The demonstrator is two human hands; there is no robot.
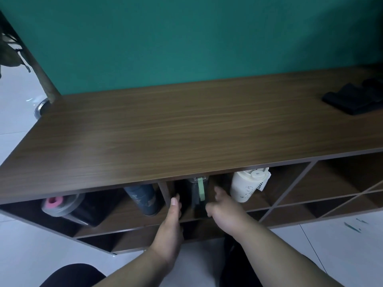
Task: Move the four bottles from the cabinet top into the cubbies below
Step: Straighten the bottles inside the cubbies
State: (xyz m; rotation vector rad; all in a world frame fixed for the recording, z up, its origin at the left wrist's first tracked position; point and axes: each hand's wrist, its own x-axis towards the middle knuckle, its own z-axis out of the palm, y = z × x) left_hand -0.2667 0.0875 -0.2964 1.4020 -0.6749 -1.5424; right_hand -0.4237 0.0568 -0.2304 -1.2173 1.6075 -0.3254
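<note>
Four bottles stand in the top row of cubbies under the wooden cabinet top (pixel 186 125). From left to right they are a black bottle with a pink lid (pixel 62 206), a dark blue bottle (pixel 143 198), a dark bottle with a green strap (pixel 199 190) and a cream bottle (pixel 246 186). My left hand (pixel 173 220) reaches into the middle cubby, just left of the green-strap bottle, by the divider. My right hand (pixel 222 210) is at that bottle's right side, thumb raised and fingers curled toward it. Neither hand clearly grips it. The bottle's lower part is hidden in shadow.
A folded black cloth (pixel 354 98) lies at the far right of the cabinet top. A teal wall (pixel 186 38) stands behind it. More cubbies (pixel 331 183) open to the right and below. White tiled floor (pixel 331 245) lies in front, and a chair base (pixel 41 106) stands at the left.
</note>
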